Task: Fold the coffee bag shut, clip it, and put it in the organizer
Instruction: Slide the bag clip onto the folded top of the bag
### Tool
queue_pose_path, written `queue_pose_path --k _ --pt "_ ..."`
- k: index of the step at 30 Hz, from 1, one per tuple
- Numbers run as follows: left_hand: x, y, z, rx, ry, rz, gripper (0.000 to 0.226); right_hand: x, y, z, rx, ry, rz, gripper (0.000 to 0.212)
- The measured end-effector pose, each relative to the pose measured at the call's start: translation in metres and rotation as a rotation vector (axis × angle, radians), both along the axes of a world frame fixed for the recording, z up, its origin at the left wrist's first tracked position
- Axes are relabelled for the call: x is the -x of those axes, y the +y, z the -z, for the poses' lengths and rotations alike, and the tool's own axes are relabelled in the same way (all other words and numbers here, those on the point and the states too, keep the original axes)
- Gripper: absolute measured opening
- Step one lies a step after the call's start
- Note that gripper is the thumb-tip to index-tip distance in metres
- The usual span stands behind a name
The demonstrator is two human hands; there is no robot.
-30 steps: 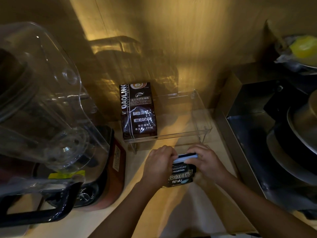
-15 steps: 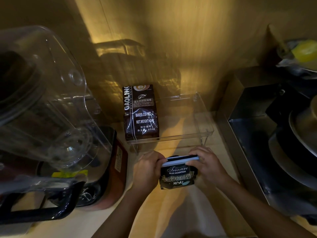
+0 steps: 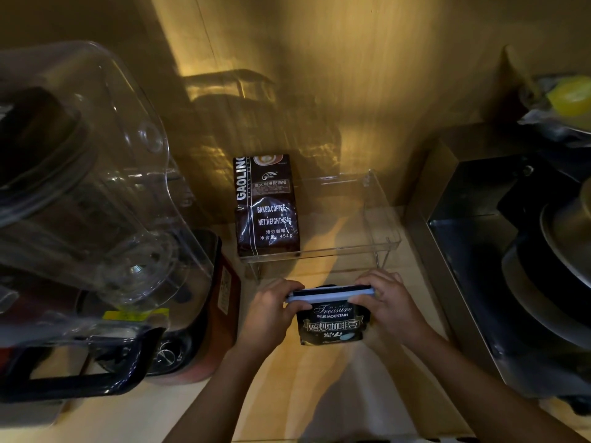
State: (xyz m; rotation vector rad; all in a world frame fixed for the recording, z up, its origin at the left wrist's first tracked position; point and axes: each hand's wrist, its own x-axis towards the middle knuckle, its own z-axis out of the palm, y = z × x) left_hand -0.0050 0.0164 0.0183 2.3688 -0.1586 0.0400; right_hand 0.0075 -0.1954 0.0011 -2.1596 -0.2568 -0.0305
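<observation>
A small black coffee bag (image 3: 332,324) printed "Treasure Blue Mountain" stands upright on the wooden counter, its top folded down. A long pale blue clip (image 3: 329,295) runs across that fold. My left hand (image 3: 271,314) grips the bag's left side and the clip's left end. My right hand (image 3: 388,303) holds the right side and the clip's right end. Just behind the bag sits a clear acrylic organizer (image 3: 380,215) on short legs. A larger dark "Gaoling" coffee bag (image 3: 267,206) stands in its left part.
A blender with a big clear jug (image 3: 83,174) and red base (image 3: 204,314) fills the left. A steel rack (image 3: 454,225) holding dark pans (image 3: 543,282) stands at the right. A wooden wall rises behind the organizer. A yellow thing (image 3: 569,94) lies at the top right.
The small bag has turned upright and faces me more squarely. My left hand slid off its front to its left edge. The clip now sits level across the folded top.
</observation>
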Motion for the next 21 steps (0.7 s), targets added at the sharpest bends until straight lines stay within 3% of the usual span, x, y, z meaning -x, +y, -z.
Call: queue_pose_path --k 7,15,21 --pt "0.003 -0.001 0.003 0.042 -0.025 -0.007 0.016 0.0 -0.002 0.002 0.086 -0.027 -0.009 0.012" --pt "0.001 -0.006 0.005 -0.026 -0.049 -0.018 0.017 -0.011 0.0 -0.008 0.488 -0.28 -0.233 0.021" --pt "0.005 -0.006 0.005 -0.129 -0.109 -0.014 0.019 -0.011 0.015 -0.012 0.537 -0.288 -0.251 0.023"
